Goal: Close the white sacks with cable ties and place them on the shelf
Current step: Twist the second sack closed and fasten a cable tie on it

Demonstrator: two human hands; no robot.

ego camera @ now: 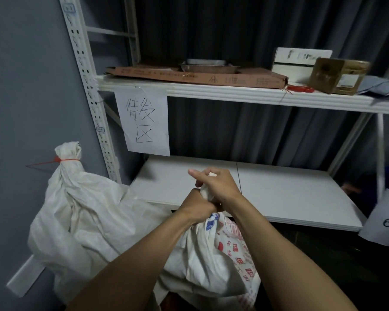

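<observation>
- Blue-grey wall (20,86) and a dark curtain (234,30) back a white metal rack; its lower shelf (290,194) is the white board that everything below is placed against
- printed sack (211,261) stands just in front of the lower shelf's front edge, mostly below its level; the neck is gathered into a twist that rises past that edge
- right hand (216,182) is clenched round the top of the twist, one finger sticking out to the left; left hand (194,206) grasps the neck just beneath it, wrists close together
- no cable tie shows on this neck; whether one is hidden inside the fists I cannot tell
- tied sack (81,209) leans left of the lower shelf against the wall, a red cable tie (67,159) cinched round its neck; spare red ties (300,88) lie on the upper shelf (234,93), above the lower shelf and to the right
- risk, as I judge it: reaching for a spare tie needs one hand freed; a single grip on slick woven cloth may let the twist unwind and the mouth open
- risk: a tie set too near the top end could slide off on lifting; a sack hoisted by its neck could catch the lower shelf's front edge and tip back
</observation>
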